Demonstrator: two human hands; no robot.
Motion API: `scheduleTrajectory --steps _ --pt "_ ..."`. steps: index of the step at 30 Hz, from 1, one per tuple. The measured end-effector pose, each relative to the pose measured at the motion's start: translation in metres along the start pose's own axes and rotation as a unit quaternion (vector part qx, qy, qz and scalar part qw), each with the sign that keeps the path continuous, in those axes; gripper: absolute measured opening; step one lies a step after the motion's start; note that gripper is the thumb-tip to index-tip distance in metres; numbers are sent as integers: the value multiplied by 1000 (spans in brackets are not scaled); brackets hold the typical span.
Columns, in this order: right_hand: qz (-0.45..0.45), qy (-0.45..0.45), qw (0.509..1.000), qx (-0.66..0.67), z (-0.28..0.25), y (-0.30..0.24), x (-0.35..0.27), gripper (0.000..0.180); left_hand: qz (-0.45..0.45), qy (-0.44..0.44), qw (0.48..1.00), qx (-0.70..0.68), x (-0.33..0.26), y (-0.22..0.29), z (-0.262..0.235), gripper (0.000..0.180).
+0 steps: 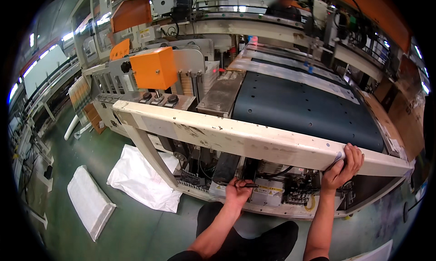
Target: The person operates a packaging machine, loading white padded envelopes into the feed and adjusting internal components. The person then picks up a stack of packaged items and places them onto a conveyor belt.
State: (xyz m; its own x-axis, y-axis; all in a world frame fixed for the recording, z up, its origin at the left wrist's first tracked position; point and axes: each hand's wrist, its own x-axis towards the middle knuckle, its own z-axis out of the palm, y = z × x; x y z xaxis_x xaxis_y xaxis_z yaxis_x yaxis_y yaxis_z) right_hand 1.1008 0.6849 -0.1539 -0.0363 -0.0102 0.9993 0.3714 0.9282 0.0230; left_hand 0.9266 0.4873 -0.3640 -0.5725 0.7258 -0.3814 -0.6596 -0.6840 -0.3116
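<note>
Down inside the lower opening of a machine, my left hand is closed around a slim dark bar-like tool. The tool pokes out past my fingers; its exact kind does not show. Higher up and to the right, my right hand grips the cream frame beam, its fingers curled over the top edge. Below that beam lie cables, black fittings and panels with yellow warning labels. Behind it runs a dark conveyor belt with small holes, carrying pale flat sheets.
An orange box-shaped cover and black knobs stand at the left. A white sack and a wrapped flat white package lie on the green floor. Cardboard leans at the right. Another person is at the far side.
</note>
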Motion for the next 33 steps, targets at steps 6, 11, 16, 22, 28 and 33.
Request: scheduleTrajectory --steps 6,11,16,22,28,33 --pt "-10 -8 1000 -7 -2 2 -1 34 -62 5 996 -64 -3 45 11 3" --pt "-16 -11 1000 -9 -2 5 -2 34 -31 17 999 3 -21 31 37 23" --pt "-3 -17 1000 3 -4 3 1 35 -53 -99 991 68 -59 14 53 24" --pt "7 -26 1000 -4 -5 2 -1 35 197 -85 941 260 -67 -17 39 18" --pt "3 -28 1000 -4 -6 5 -2 34 225 -83 942 235 -72 -29 34 11" --pt "6 -26 1000 3 -6 5 -1 34 305 -103 897 302 -73 -36 26 23"
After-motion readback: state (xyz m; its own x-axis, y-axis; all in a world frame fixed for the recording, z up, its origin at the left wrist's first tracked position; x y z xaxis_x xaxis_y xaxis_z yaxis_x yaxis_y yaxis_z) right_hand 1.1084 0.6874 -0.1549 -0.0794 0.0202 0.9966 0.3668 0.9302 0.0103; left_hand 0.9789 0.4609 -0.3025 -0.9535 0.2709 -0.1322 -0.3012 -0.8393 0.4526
